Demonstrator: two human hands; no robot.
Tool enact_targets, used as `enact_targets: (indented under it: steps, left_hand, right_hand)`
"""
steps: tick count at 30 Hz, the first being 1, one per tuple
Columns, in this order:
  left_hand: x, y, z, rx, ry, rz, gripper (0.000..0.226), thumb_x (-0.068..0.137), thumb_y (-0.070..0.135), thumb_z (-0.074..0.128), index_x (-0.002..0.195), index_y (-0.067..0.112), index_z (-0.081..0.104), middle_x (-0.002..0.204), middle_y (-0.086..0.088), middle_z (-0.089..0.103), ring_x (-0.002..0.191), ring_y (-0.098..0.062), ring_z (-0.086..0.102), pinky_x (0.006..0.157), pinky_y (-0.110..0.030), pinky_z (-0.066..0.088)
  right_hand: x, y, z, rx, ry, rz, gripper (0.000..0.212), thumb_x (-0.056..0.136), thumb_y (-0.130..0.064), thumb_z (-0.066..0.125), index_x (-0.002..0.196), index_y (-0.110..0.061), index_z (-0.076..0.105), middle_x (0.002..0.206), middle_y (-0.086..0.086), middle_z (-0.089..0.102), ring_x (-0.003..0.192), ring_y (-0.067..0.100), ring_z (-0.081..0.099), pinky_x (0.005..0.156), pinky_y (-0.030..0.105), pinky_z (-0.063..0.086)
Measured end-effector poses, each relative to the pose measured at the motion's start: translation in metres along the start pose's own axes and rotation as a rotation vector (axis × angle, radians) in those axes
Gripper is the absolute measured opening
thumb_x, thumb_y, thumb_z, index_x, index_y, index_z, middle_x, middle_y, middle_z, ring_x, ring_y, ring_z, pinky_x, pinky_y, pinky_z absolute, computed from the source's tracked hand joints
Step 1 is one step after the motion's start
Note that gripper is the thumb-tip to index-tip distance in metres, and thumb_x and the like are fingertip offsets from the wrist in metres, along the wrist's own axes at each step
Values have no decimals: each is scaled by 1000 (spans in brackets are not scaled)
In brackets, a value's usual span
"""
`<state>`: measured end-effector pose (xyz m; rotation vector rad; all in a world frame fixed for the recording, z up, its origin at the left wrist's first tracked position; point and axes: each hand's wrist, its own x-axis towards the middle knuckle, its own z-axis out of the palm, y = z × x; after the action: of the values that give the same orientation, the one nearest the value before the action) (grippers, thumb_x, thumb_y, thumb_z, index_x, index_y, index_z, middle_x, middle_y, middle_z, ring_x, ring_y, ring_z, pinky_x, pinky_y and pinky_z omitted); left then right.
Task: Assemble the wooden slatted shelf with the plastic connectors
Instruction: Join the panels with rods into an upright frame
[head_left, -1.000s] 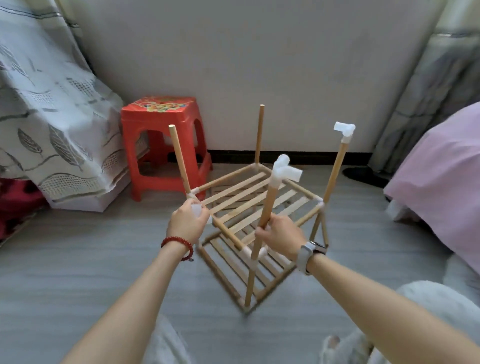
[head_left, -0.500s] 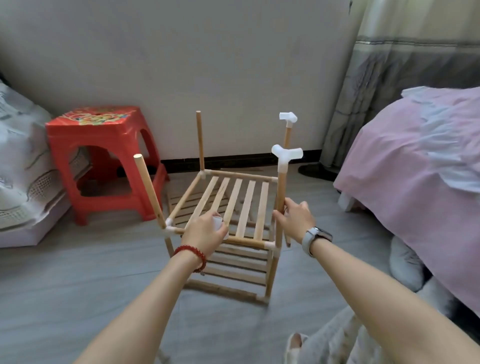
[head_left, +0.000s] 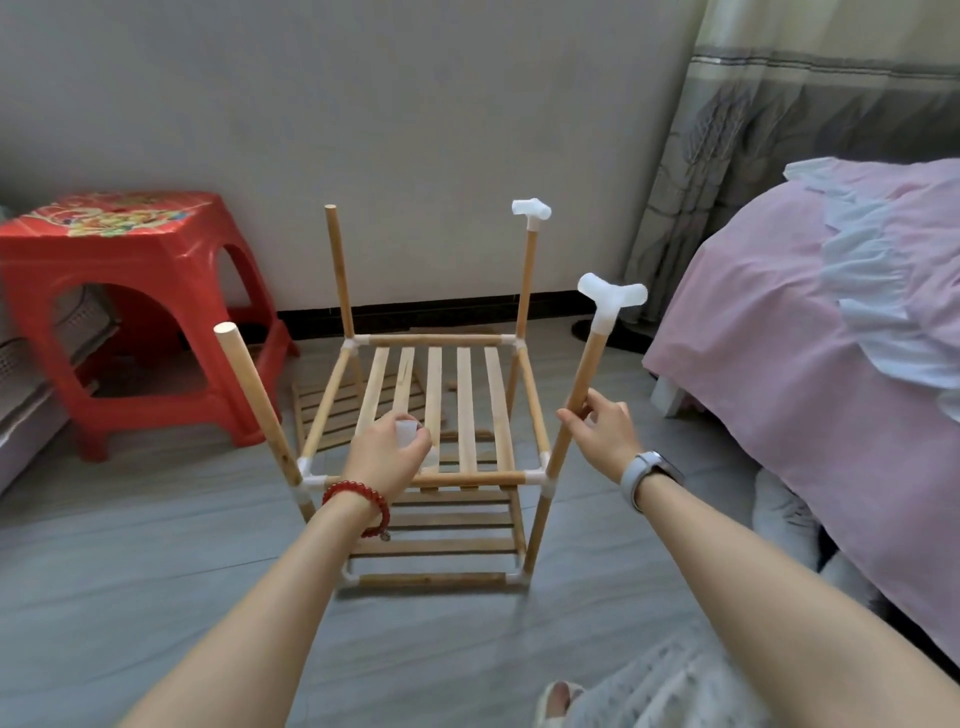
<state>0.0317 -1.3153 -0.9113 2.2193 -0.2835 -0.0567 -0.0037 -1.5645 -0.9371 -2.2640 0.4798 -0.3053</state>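
While the wooden shelf (head_left: 431, 457) stood on the grey floor at frame centre, I saw the left hand (head_left: 387, 457) curled round a small white connector (head_left: 407, 432) over the front rail. The right hand (head_left: 602, 434) pinched the near-right post (head_left: 574, 410), capped by a white fitting (head_left: 612, 299). Farther, upper left, sat a red stool (head_left: 130, 291).

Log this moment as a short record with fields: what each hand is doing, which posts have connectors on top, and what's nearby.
left hand: holds a white plastic connector above the upper slats
right hand: grip on the near right post
capped posts: near right, with connector; far right, with connector
bare posts: near left; far left
shelf: two slatted tiers, standing on the floor
nearby: red stool left, pink bed right
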Motion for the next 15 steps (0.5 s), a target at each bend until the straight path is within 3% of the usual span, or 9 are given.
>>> enact_targets:
  steps: [4,7,10,12,15]
  left_hand:
    - [-4,3,7,-33,-15,-30,9,93,24,52,97,17,56,94,-5,60,86,-18,55,70,-26,41]
    - [-8,2,4,-56,-14,-33,8,93,23,52,95,16,57,90,-3,59,79,-12,54,63,-22,40]
    - [-13,0,-1,-51,-22,-28,9,94,22,51,97,15,57,93,-2,59,75,-4,50,58,-14,35]
    - [-14,0,-7,-40,-9,-24,9,95,22,51,98,15,56,93,-2,58,71,-3,50,54,-13,33]
    - [-12,2,-18,-55,47,-30,10,95,22,49,98,15,55,87,1,56,67,-5,49,51,-16,33]
  right_hand:
    - [-1,1,1,-34,-5,-3,12,92,-32,55,89,-21,54,101,14,53,81,14,44,73,27,36]
    - [-5,5,2,-44,-29,14,11,92,-32,54,88,-22,53,100,13,53,79,10,44,74,28,37]
    - [-8,-3,0,-49,-59,29,13,91,-33,55,81,-26,52,98,10,56,97,17,50,81,34,45]
    - [-6,-8,-3,-76,-45,44,15,91,-34,56,78,-30,50,97,8,58,98,19,53,82,35,47]
    - [-8,-12,1,-142,-50,130,14,92,-32,56,101,-23,52,111,9,57,82,12,48,73,28,41]
